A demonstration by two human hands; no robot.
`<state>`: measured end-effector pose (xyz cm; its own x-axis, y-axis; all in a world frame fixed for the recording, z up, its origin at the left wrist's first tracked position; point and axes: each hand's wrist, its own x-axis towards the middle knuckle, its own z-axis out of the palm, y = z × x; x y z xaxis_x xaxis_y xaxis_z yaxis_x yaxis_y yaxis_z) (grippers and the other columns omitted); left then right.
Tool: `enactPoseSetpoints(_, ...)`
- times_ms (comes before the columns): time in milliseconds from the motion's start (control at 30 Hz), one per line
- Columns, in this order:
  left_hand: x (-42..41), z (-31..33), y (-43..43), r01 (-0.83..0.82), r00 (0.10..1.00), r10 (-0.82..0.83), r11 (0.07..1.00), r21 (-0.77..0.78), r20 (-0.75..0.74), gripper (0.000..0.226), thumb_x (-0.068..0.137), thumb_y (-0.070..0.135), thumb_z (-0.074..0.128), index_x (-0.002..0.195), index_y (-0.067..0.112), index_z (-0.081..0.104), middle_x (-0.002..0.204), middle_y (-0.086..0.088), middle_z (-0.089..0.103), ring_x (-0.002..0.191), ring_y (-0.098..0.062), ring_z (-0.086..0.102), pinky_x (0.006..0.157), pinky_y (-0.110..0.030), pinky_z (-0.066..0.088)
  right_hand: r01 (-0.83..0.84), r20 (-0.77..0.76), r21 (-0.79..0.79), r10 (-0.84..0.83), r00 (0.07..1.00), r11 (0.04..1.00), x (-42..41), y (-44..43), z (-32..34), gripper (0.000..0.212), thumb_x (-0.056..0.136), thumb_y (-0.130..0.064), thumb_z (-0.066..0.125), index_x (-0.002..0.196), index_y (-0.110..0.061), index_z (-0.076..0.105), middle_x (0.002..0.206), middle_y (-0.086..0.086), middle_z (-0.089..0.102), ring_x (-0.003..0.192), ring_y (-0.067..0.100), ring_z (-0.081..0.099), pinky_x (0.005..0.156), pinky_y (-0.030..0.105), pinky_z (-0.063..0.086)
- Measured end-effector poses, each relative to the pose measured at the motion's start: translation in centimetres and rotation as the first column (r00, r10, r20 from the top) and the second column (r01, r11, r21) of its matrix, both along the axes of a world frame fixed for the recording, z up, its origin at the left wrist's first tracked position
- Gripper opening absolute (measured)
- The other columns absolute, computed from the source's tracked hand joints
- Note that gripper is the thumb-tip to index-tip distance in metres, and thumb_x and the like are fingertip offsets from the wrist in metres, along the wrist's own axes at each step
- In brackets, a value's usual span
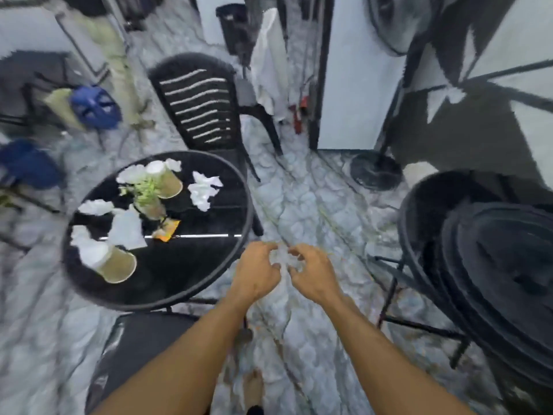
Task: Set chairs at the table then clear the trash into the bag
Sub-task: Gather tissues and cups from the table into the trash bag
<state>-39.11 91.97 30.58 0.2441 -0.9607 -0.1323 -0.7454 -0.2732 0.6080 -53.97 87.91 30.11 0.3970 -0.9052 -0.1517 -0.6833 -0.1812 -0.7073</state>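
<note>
Both hands are held out over the floor, fingers curled but nothing gripped. The left hand (257,272) is just beside the right hand (314,274). The round table (167,283) with cups and crumpled paper (205,190) is seen to the left of the hands. A black chair (200,106) is set beyond it.

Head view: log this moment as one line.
chair at table | cups, tissues on table | left hand, right hand empty
</note>
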Motion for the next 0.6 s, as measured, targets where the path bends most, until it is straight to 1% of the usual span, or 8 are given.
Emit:
enactPoseSetpoints(100,7.7,0.5,2.3,-0.154,0.986,0.154,0.988,0.000,0.058,0.042,0.080,0.018,0.070,0.122,0.015,0.068,0.119,-0.003,0.068,0.118,-0.025,0.056,0.099,-0.033,0.044,-0.141,0.017,-0.006,0.141,0.990,0.990,8.5,-0.1,0.1,0.040,0.081,-0.015,0.071,0.121,-0.017,0.067,0.121,0.005,0.067,0.112,0.023,0.060,0.096,0.025,0.040)
enactPoseSetpoints(200,13.8,0.6,4.2,-0.280,0.955,0.283,0.959,-0.039,0.090,0.043,0.082,0.016,0.070,0.124,0.012,0.065,0.120,-0.004,0.067,0.118,-0.025,0.054,0.102,-0.033,0.042,-0.264,0.013,-0.023,0.265,0.964,0.964,15.7,0.1,-0.1,0.042,0.080,-0.013,0.069,0.122,-0.016,0.067,0.120,0.006,0.067,0.113,0.023,0.060,0.099,0.027,0.041)
enactPoseSetpoints(300,19.1,0.0,6.0,-0.394,0.908,0.402,0.915,-0.086,0.118,0.041,0.081,0.014,0.071,0.121,0.009,0.067,0.119,-0.007,0.067,0.118,-0.026,0.055,0.104,-0.033,0.041,-0.355,0.022,-0.017,0.355,0.934,0.935,21.5,0.7,-0.2,0.042,0.080,-0.018,0.070,0.122,-0.019,0.066,0.121,0.002,0.066,0.114,0.021,0.061,0.101,0.034,0.049)
enactPoseSetpoints(367,22.2,-0.4,7.4,-0.470,0.866,0.483,0.875,-0.119,0.132,0.039,0.078,0.013,0.070,0.117,0.008,0.069,0.117,-0.006,0.067,0.117,-0.026,0.055,0.104,-0.033,0.042,-0.423,0.012,0.009,0.423,0.906,0.906,24.9,1.3,-0.5,0.043,0.082,-0.019,0.070,0.125,-0.019,0.064,0.125,0.001,0.064,0.117,0.019,0.060,0.101,0.034,0.049)
enactPoseSetpoints(433,25.1,-0.4,8.5,-0.518,0.818,0.548,0.834,-0.191,0.175,0.036,0.076,0.015,0.065,0.111,0.009,0.070,0.116,-0.004,0.067,0.114,-0.027,0.054,0.101,-0.040,0.046,-0.477,0.004,0.022,0.477,0.879,0.878,27.9,1.7,-1.0,0.044,0.085,-0.020,0.070,0.128,-0.019,0.061,0.130,0.000,0.061,0.121,0.018,0.057,0.103,0.034,0.047)
enactPoseSetpoints(500,27.5,-0.4,9.3,-0.563,0.753,0.614,0.787,-0.252,0.235,0.039,0.073,0.018,0.059,0.110,0.011,0.070,0.122,-0.004,0.065,0.116,-0.030,0.051,0.097,-0.046,0.047,-0.517,-0.010,0.014,0.518,0.856,0.856,30.9,1.7,-1.7,0.048,0.086,-0.021,0.070,0.133,-0.018,0.058,0.137,-0.001,0.056,0.128,0.019,0.052,0.107,0.034,0.043)
enactPoseSetpoints(533,28.6,-0.5,9.5,-0.594,0.719,0.647,0.762,-0.258,0.254,0.043,0.072,0.017,0.061,0.113,0.012,0.069,0.128,-0.006,0.062,0.120,-0.031,0.048,0.099,-0.047,0.046,-0.529,-0.025,0.011,0.529,0.848,0.848,32.2,1.6,-2.1,0.050,0.087,-0.022,0.069,0.135,-0.017,0.055,0.141,-0.001,0.053,0.132,0.019,0.048,0.110,0.034,0.040)
enactPoseSetpoints(600,30.4,-1.0,9.7,-0.659,0.664,0.693,0.720,-0.218,0.281,0.058,0.068,0.017,0.068,0.126,0.015,0.063,0.142,-0.009,0.051,0.130,-0.033,0.040,0.104,-0.049,0.040,-0.531,-0.060,0.007,0.531,0.846,0.847,34.8,1.0,-3.2,0.055,0.089,-0.023,0.068,0.140,-0.016,0.051,0.148,0.000,0.048,0.139,0.019,0.040,0.114,0.036,0.036)
